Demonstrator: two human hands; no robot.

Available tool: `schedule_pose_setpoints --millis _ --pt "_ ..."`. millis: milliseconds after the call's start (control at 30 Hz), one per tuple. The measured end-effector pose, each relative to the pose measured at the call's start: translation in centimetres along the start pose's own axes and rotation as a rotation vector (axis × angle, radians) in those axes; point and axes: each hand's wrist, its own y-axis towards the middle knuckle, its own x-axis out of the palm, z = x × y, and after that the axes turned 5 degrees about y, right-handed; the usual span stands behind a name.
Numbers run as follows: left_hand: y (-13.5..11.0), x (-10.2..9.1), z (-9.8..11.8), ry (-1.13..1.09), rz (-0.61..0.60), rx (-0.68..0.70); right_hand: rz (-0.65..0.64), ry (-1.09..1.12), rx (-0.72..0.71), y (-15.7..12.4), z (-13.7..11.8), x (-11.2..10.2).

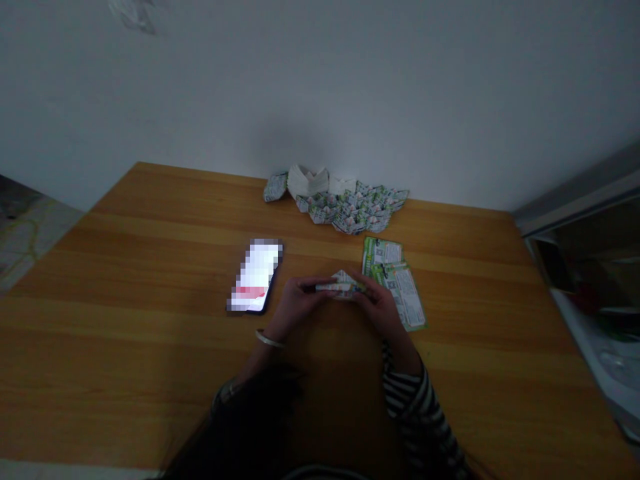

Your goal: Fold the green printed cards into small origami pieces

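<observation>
My left hand [295, 307] and my right hand [381, 305] meet over the middle of the wooden table [125, 280]. Together they pinch a small folded piece of printed paper [342, 283], held just above the tabletop. A thin bangle circles my left wrist. A few flat green-and-white leaflets [397, 280] lie right beside my right hand. A pile of folded paper pieces [340, 200] sits at the far edge against the wall.
A phone [255, 276] with a lit screen lies face up just left of my left hand. A grey wall stands behind the table. A dim shelf or cabinet [590, 267] holding dark items runs along the right side.
</observation>
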Motion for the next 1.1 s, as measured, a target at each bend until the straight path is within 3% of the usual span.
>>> schedule_pose_setpoints --millis 133,333,500,667,900,1100 --pt "-0.2 -0.2 0.7 0.008 -0.019 -0.043 0.115 -0.055 -0.028 0.0 0.3 -0.3" --pt "-0.4 0.1 1.2 -0.108 -0.084 -0.061 0.238 0.051 -0.018 -0.2 0.4 -0.3" --pt "-0.4 -0.1 0.8 -0.234 -0.102 -0.089 0.181 0.071 -0.102 -0.2 0.2 -0.4" --pt "-0.3 -0.5 0.9 -0.217 -0.121 -0.101 0.181 0.023 -0.131 -0.3 0.0 -0.2" --pt "-0.4 -0.4 1.2 -0.212 -0.107 -0.054 0.240 0.059 -0.090 -0.2 0.1 -0.1" --pt "-0.2 -0.2 1.2 -0.186 -0.050 0.039 0.143 0.080 -0.010 -0.2 0.4 0.1"
